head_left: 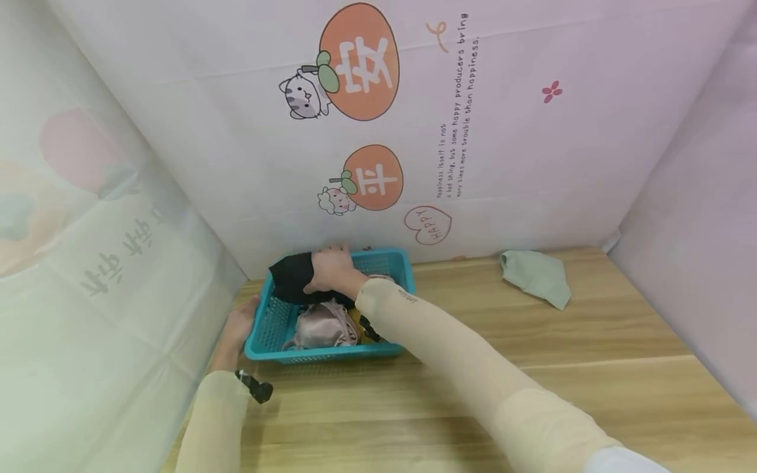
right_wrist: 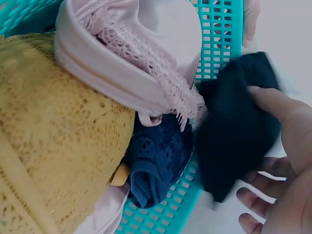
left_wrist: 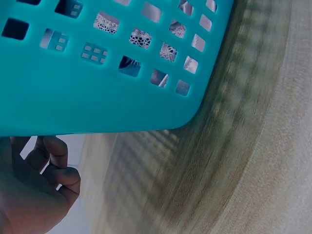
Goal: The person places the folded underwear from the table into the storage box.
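My right hand [head_left: 332, 268] pinches a black folded fabric garment [right_wrist: 236, 126] between thumb and fingers, over the far left part of a turquoise plastic basket [head_left: 331, 355]. Inside the basket lie a pale pink satin bra [right_wrist: 114, 73] with lace trim, a mustard lace bra [right_wrist: 63, 136] and a rolled navy lace garment [right_wrist: 156, 161]. At the basket's left end, my left hand [head_left: 239, 322] holds the rim. From the left wrist, that hand [left_wrist: 41, 185] shows curled fingers at the basket's edge, and some fingertips are hidden behind it.
On the wooden table [head_left: 621, 348], a pale green cloth [head_left: 537, 277] lies to the right of the basket near the back wall. White printed sheets [head_left: 503, 144] line the back and both sides, and the basket stands close to the back left corner.
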Action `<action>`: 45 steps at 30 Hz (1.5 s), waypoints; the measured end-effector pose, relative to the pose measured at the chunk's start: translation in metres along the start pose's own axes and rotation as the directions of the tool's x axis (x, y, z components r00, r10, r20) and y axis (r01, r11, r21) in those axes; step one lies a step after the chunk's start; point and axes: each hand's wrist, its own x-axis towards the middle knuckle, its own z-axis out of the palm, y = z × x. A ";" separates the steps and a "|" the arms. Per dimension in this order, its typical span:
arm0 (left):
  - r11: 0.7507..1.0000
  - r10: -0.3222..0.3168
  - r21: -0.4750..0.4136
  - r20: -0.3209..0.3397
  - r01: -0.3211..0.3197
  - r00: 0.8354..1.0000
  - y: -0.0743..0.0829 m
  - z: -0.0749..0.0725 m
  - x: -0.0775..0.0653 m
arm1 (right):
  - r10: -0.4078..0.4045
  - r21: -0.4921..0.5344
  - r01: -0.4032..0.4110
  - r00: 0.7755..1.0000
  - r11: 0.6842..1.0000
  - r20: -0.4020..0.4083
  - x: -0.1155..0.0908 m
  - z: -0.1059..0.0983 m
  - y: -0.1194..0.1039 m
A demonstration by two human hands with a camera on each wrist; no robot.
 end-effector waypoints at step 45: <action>0.999 -0.036 0.010 -0.047 0.036 0.998 0.003 0.006 -0.001 | -0.030 0.119 0.026 0.999 0.993 0.029 -0.033 0.015 0.056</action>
